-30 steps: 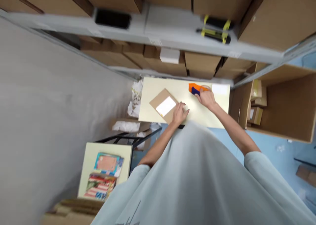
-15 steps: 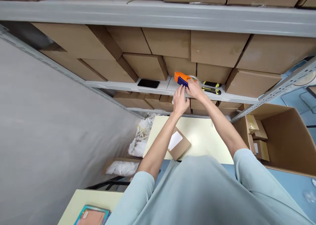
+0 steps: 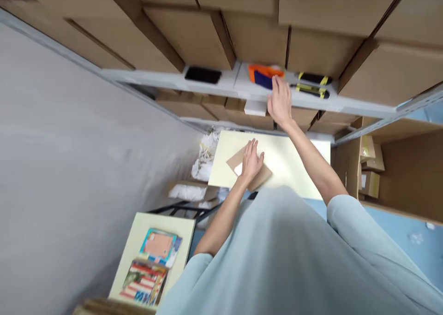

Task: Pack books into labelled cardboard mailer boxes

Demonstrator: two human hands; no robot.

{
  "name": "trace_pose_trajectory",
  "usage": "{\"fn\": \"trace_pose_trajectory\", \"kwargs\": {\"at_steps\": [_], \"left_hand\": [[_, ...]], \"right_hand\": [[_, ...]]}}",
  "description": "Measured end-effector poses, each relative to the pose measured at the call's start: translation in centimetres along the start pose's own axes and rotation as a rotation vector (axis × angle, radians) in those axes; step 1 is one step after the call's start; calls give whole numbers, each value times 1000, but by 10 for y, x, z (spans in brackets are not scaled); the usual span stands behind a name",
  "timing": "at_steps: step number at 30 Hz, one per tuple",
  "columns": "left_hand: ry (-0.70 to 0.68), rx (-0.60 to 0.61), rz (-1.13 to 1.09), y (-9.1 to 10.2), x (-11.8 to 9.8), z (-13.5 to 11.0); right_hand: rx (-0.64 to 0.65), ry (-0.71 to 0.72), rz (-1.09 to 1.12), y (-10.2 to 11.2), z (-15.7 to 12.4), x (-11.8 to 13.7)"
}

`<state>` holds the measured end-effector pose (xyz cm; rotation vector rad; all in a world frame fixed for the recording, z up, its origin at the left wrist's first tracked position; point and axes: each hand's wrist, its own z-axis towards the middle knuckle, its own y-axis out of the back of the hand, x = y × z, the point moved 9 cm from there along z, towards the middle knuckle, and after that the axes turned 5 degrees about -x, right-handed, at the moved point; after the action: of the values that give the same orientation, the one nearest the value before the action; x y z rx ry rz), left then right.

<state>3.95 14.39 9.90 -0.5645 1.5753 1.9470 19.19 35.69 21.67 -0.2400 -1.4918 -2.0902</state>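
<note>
An orange and dark-blue tape dispenser [image 3: 263, 77] lies on the grey shelf [image 3: 228, 80]. My right hand [image 3: 280, 102] is at its right front end with the fingers stretched out; whether they still touch it I cannot tell. Below, on the pale yellow table [image 3: 294, 160], lies a small cardboard box [image 3: 261, 178] with a white label [image 3: 238, 169]. My left hand [image 3: 252, 159] is over this box, fingers apart and holding nothing. Contact between that hand and the box is unclear.
Two black and yellow utility knives [image 3: 313, 85] and a black phone [image 3: 203, 74] lie on the shelf. Cardboard boxes [image 3: 188, 31] stand behind them. A large open carton [image 3: 411, 172] with small parcels is at right. Colourful packages [image 3: 159, 246] lie on another table at lower left.
My left hand has left the tape dispenser and moved down over the cardboard box. My right hand has let go of the dispenser, which now rests on the shelf. The view has tilted downward.
</note>
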Motion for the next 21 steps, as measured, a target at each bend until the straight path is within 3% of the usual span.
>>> {"fn": "trace_pose_trajectory", "kwargs": {"at_steps": [3,7,9,11,13,15,21], "left_hand": [[98,103,-17,-27,23,-56],[134,250,-5,-67,42,-110],[139,282,12,-83,50,-127],[147,281,35,-92,56,-136],[173,269,48,-96,62,-141],[215,274,40,-97,67,-142],[244,303,68,-98,71,-140]], "right_hand": [[57,-157,144,-47,-104,-31],[286,-494,330,-112,-282,-65],[385,-635,417,-129,-358,-67],[463,-736,520,-138,-410,-61],[527,-794,634,-144,-438,-49],[575,-808,735,-150,-446,-35],[619,-765,855,-177,-412,-23]]}}
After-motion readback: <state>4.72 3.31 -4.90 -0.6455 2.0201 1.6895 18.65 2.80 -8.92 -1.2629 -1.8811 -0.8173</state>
